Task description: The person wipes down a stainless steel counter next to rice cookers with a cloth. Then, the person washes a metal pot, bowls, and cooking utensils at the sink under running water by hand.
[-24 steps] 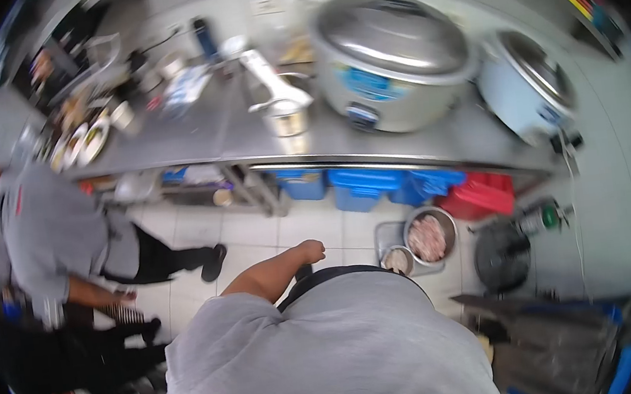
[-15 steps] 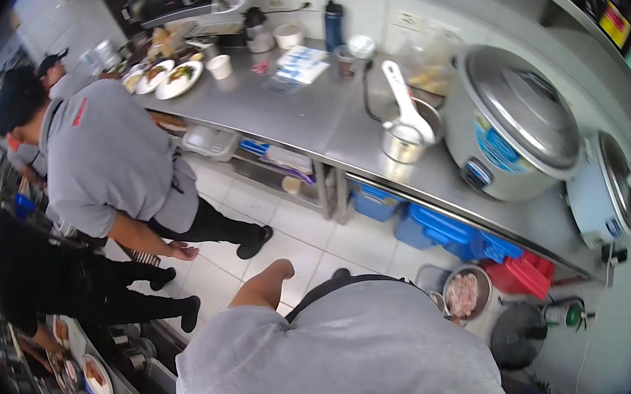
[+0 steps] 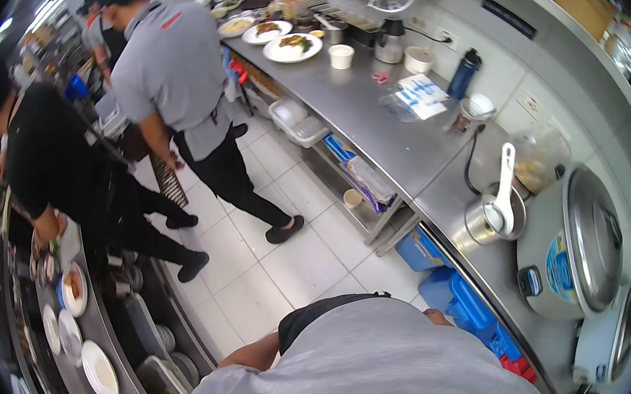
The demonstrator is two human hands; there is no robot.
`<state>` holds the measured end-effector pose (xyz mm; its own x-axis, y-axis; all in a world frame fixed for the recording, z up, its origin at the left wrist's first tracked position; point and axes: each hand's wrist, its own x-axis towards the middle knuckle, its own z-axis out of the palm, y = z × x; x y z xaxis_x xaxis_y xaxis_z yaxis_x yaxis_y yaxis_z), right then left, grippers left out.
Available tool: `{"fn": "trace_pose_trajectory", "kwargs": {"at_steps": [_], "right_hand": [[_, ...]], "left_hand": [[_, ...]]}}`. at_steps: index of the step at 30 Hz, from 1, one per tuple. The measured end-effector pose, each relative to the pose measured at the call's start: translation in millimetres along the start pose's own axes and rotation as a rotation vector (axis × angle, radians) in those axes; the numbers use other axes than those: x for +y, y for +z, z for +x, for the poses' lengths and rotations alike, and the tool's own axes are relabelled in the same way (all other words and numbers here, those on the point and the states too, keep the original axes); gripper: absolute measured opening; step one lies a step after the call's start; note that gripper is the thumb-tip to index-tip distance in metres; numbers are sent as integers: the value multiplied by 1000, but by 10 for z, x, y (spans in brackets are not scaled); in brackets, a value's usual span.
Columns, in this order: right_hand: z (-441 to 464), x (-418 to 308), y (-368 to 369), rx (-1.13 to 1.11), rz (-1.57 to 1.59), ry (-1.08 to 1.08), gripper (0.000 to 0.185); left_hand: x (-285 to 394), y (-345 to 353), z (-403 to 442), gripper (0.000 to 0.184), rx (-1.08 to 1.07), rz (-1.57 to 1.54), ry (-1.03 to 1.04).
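My left forearm point(image 3: 254, 352) comes out beside my grey shirt point(image 3: 358, 363), and its hand is hidden behind the dark apron point(image 3: 299, 325). On the other side of my body, a small part of my right hand point(image 3: 437, 317) shows past the shirt, near the blue bins point(image 3: 460, 305) under the counter. Its fingers are too hidden to read. I see nothing held in either hand.
The steel counter point(image 3: 402, 140) on the right bears plated food point(image 3: 292, 48), a steel pot with a white ladle-like utensil point(image 3: 505, 191) and a large rice cooker point(image 3: 562, 247). A person in grey point(image 3: 168, 66) and one in black point(image 3: 53, 149) stand ahead-left. Plates point(image 3: 100, 373) line the left shelf.
My view has turned to the right and moved forward, so the counter and co-workers sit differently. My left hand, visible before, has dropped out of sight. The bowl of raw meat has left the view.
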<state>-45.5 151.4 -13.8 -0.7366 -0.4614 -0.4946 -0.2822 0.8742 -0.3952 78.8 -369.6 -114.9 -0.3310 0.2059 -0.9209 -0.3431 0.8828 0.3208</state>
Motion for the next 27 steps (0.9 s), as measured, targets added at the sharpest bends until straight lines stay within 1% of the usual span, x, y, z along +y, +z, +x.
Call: {"fn": "trace_pose_trajectory", "kwargs": {"at_steps": [2, 6, 7, 8, 10, 12, 15, 18, 21, 22, 24, 27], "right_hand": [[119, 201, -219, -180, -157, -55, 22], [553, 500, -300, -432, -22, 439, 25], [711, 665, -224, -482, 16, 569, 26], [982, 1289, 196, -420, -246, 139, 25], [1082, 1014, -232, -313, -258, 92, 21], [1208, 694, -570, -344, -546, -182, 14], [1304, 499, -685, -108, -631, -552, 16], [1175, -23, -784, -132, 361, 240, 16], [1151, 184, -619, -163, 238, 150, 23], [1126, 347, -518, -53, 46, -77, 25], [1008, 598, -532, -205, -123, -132, 26], [801, 946, -499, -432, -333, -180, 27]], "left_hand": [[112, 65, -29, 26, 45, -93, -14], [379, 166, -145, 27, 108, -244, -27], [441, 182, -172, 28, 122, -275, -27], [534, 174, -229, 28, 136, -306, -29], [662, 146, -246, 29, 171, -357, -28], [780, 129, -248, 29, 199, -404, -26], [918, 113, -246, 30, 220, -465, -23], [934, 153, -325, 31, 193, -515, -27], [829, 200, -590, 32, 89, -642, 0], [828, 156, -726, 33, 44, -716, 28], [887, -9, -1017, 34, -32, -877, 104], [1149, -313, -1325, 35, -101, -1093, 253]]}}
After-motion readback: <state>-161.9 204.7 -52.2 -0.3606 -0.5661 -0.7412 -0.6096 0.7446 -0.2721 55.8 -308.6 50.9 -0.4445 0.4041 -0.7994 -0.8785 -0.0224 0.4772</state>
